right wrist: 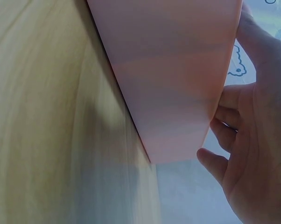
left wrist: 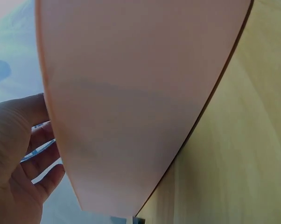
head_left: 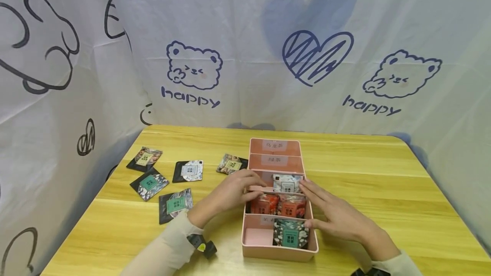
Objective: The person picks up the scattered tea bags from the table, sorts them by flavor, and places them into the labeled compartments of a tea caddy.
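Observation:
A long pink divided box (head_left: pixel 278 254) stands on the table, and its side wall fills much of both wrist views. My left hand (head_left: pixel 234 188) reaches over the left rim, its relaxed fingers above the middle compartments. At the opposite rim is my right hand (head_left: pixel 339 214), fingertips at the right edge of a white-labelled sachet (head_left: pixel 287 183) and thumb over the rim beside a green-labelled sachet (head_left: pixel 290 234) in the front compartment. Between these, two red sachets (head_left: pixel 264 205) lie side by side. The left wrist view shows the left hand's fingers (left wrist: pixel 42 161) bent over the rim.
Left of the box lie several sachets: a yellow-labelled one (head_left: pixel 232 164) close to its wall, a white-labelled one (head_left: pixel 188 171), two green-labelled ones (head_left: pixel 175 205) and another yellow-labelled one (head_left: pixel 145 158). Paper labels mark the two back compartments (head_left: pixel 275 163). A printed white curtain (head_left: pixel 245 71) hangs behind the table.

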Demonstrator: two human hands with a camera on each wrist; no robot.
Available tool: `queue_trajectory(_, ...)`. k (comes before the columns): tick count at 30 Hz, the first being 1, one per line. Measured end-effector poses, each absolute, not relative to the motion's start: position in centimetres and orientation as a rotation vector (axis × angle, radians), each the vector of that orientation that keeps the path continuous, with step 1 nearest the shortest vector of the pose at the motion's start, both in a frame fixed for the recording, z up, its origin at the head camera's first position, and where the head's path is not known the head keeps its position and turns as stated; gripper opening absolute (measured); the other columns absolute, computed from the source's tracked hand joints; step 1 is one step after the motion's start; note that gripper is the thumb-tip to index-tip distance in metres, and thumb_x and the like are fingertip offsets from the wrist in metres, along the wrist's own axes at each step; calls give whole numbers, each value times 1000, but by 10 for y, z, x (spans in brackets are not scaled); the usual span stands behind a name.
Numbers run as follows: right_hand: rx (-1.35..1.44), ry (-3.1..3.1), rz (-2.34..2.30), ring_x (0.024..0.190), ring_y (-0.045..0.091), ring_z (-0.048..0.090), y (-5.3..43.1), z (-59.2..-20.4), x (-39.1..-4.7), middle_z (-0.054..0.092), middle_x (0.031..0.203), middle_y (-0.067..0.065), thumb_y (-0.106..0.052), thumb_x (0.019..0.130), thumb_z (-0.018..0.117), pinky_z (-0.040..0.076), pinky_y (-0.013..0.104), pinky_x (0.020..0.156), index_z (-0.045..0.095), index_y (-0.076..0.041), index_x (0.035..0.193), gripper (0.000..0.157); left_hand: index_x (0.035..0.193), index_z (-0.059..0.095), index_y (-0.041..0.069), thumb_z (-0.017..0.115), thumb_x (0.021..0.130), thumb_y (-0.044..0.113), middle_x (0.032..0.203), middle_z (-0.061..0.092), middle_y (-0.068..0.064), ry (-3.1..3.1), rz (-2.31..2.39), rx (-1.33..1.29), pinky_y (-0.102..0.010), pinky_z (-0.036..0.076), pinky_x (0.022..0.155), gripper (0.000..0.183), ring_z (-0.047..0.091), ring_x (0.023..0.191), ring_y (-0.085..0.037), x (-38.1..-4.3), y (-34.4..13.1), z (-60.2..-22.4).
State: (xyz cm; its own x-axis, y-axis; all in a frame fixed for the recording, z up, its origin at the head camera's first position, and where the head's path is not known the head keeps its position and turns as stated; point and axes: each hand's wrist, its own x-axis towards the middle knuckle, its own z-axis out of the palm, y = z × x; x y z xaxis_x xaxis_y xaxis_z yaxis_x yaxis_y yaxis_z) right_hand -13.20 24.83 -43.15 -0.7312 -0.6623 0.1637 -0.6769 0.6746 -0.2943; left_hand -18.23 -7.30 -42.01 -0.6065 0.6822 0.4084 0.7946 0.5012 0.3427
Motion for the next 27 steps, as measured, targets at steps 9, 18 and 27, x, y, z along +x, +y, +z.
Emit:
queue_trajectory(9, 1141, -2823, 523, 139, 35, 34, 248, -431, -132, 20, 161, 10, -48, 89, 67, 41, 54, 103, 23, -11, 157, 89, 110, 72, 15, 70, 92, 23, 111, 66, 0, -2552, -817, -1112, -34, 53, 90, 20, 63, 102, -17, -189, -90, -420)
queue_trajectory(18, 1152, -2781, 390, 142, 33, 30, 249, -429, -129, 23, 160, 9, -53, 86, 68, 35, 52, 107, 25, -10, 156, 93, 115, 70, 15, 67, 95, 25, 120, 66, -4, -2651, -876, -893, -44, 46, 101, 23, 58, 118, -27, -204, -107, -426)
queue_trajectory(27, 1164, -2777, 376, 140, 34, 32, 250, -430, -128, 24, 160, 10, -53, 86, 68, 39, 53, 105, 26, -9, 156, 92, 120, 68, 9, 67, 95, 23, 125, 63, -10, -2707, -977, -711, -47, 48, 98, 29, 56, 119, -30, -216, -119, -433)
